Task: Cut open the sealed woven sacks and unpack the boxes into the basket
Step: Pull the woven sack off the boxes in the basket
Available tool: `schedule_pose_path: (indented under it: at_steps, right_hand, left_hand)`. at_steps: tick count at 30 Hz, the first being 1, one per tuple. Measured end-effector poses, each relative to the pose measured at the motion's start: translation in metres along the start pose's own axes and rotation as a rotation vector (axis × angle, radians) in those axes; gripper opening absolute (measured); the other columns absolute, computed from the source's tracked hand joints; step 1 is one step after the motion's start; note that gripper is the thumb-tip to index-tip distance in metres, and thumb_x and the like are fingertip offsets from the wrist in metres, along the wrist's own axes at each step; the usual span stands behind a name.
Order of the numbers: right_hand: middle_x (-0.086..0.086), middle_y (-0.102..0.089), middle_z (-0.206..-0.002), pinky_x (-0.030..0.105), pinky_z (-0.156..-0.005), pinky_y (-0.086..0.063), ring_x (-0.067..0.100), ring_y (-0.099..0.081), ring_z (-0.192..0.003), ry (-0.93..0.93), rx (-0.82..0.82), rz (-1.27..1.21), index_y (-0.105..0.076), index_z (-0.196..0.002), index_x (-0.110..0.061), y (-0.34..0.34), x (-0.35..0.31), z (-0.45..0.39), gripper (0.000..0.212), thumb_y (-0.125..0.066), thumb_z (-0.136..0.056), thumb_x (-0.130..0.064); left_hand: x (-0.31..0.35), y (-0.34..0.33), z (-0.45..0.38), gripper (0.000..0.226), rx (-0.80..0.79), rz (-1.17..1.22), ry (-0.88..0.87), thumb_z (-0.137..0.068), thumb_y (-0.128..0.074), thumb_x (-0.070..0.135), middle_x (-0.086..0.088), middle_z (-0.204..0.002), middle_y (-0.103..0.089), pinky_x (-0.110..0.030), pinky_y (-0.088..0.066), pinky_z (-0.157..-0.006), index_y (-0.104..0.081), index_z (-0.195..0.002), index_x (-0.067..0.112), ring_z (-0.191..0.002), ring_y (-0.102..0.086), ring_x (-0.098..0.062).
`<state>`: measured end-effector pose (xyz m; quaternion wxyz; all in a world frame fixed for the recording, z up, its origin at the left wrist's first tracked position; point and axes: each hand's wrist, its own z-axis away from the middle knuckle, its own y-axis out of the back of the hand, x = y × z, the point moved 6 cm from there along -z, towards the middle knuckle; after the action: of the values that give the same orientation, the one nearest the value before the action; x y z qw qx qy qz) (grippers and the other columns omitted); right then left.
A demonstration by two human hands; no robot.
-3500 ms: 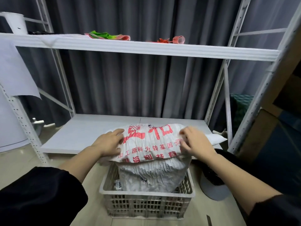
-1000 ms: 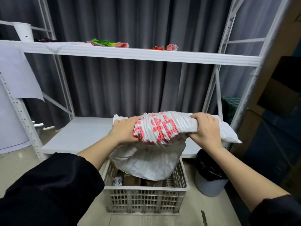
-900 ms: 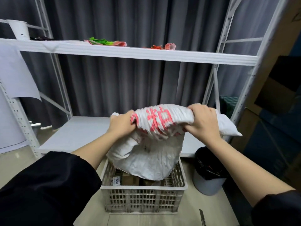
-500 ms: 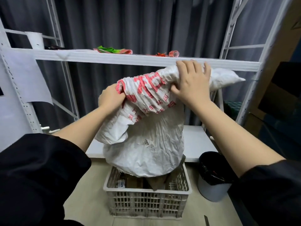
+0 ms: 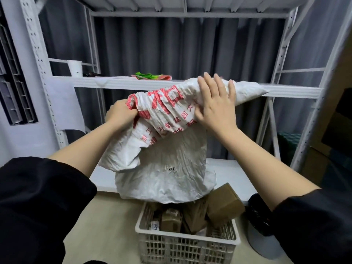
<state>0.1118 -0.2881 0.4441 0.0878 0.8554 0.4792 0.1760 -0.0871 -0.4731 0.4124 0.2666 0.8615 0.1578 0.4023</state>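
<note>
A white woven sack (image 5: 167, 168) with red print hangs upside down at chest height, its open mouth just above the white plastic basket (image 5: 186, 244). My left hand (image 5: 122, 113) grips the bunched left end of the sack. My right hand (image 5: 217, 105) holds the sack's upper right part, fingers wrapped over the top and thumb underneath. Several brown cardboard boxes (image 5: 222, 204) lie in the basket; one tilted box leans over the right rim, right under the sack's mouth.
A white metal rack surrounds the spot, with a middle shelf (image 5: 285, 91) behind the sack and a low shelf (image 5: 228, 174) behind the basket. A black-lined bin (image 5: 262, 231) stands right of the basket. Green and red scraps (image 5: 150, 76) lie on the middle shelf.
Both hands have lifted the sack from the basket up to shelf height. The sack has emptied, and boxes now show in the basket below its mouth.
</note>
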Motion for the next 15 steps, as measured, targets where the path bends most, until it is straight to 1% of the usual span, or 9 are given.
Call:
schedule_pose_path:
  at_steps: [2,3,6,9,11,13,15]
  right_hand:
    - [0.009,-0.041,-0.148,0.055,-0.112,-0.018,0.031,-0.037,-0.136,0.007,0.007,-0.014,-0.039,-0.143,-0.011,0.0,-0.007,-0.001,0.072,-0.053,-0.076,-0.032]
    - [0.009,-0.041,-0.148,0.055,-0.112,-0.018,0.031,-0.038,-0.136,0.013,0.01,-0.022,-0.038,-0.143,-0.011,0.001,-0.009,-0.001,0.072,-0.053,-0.075,-0.032]
    - [0.008,-0.041,-0.147,0.055,-0.113,-0.019,0.03,-0.038,-0.136,0.014,0.033,-0.038,-0.038,-0.143,-0.012,0.001,-0.016,-0.005,0.072,-0.056,-0.077,-0.033]
    - [0.007,-0.043,-0.146,0.056,-0.112,-0.021,0.029,-0.04,-0.134,-0.016,0.07,-0.064,-0.039,-0.142,-0.012,0.003,-0.02,-0.009,0.071,-0.057,-0.077,-0.034]
    - [0.006,-0.042,-0.147,0.057,-0.112,-0.02,0.028,-0.04,-0.134,-0.034,0.074,-0.094,-0.039,-0.143,-0.013,0.004,-0.023,-0.012,0.072,-0.057,-0.077,-0.034]
    - [0.006,-0.041,-0.148,0.056,-0.112,-0.018,0.027,-0.039,-0.135,-0.049,0.07,-0.114,-0.038,-0.144,-0.014,0.005,-0.024,-0.014,0.072,-0.056,-0.077,-0.035]
    - [0.005,-0.039,-0.149,0.056,-0.113,-0.016,0.027,-0.038,-0.136,-0.057,0.06,-0.131,-0.036,-0.145,-0.015,0.005,-0.026,-0.016,0.073,-0.055,-0.077,-0.036]
  left_hand:
    - [-0.006,0.007,0.001,0.017,-0.007,-0.005,0.016,-0.081,-0.053,0.031,-0.002,-0.082,-0.062,-0.033,-0.04,-0.072,-0.057,-0.07,0.019,-0.086,-0.058,-0.032]
    - [-0.008,0.01,0.001,0.017,-0.005,-0.009,0.019,-0.081,-0.054,0.03,-0.002,-0.081,-0.062,-0.033,-0.04,-0.072,-0.058,-0.07,0.018,-0.085,-0.058,-0.032]
    - [-0.01,0.027,-0.002,0.016,0.029,-0.053,0.014,-0.082,-0.056,0.029,-0.006,-0.087,-0.066,-0.034,-0.042,-0.073,-0.064,-0.079,0.016,-0.086,-0.059,-0.033]
    - [-0.005,0.051,-0.011,0.018,0.091,-0.126,-0.006,-0.078,-0.055,0.033,-0.015,-0.096,-0.07,-0.04,-0.049,-0.08,-0.064,-0.081,0.017,-0.091,-0.062,-0.038]
    - [0.0,0.064,-0.015,0.018,0.119,-0.17,-0.012,-0.078,-0.053,0.032,-0.017,-0.092,-0.068,-0.039,-0.048,-0.078,-0.061,-0.08,0.016,-0.088,-0.061,-0.038]
    - [0.007,0.075,-0.017,0.014,0.131,-0.195,-0.029,-0.081,-0.053,0.027,-0.013,-0.086,-0.065,-0.037,-0.044,-0.074,-0.059,-0.078,0.015,-0.082,-0.056,-0.034]
    - [0.014,0.088,-0.019,0.015,0.166,-0.216,-0.042,-0.081,-0.053,0.025,-0.014,-0.087,-0.065,-0.035,-0.042,-0.071,-0.06,-0.079,0.012,-0.082,-0.056,-0.034]
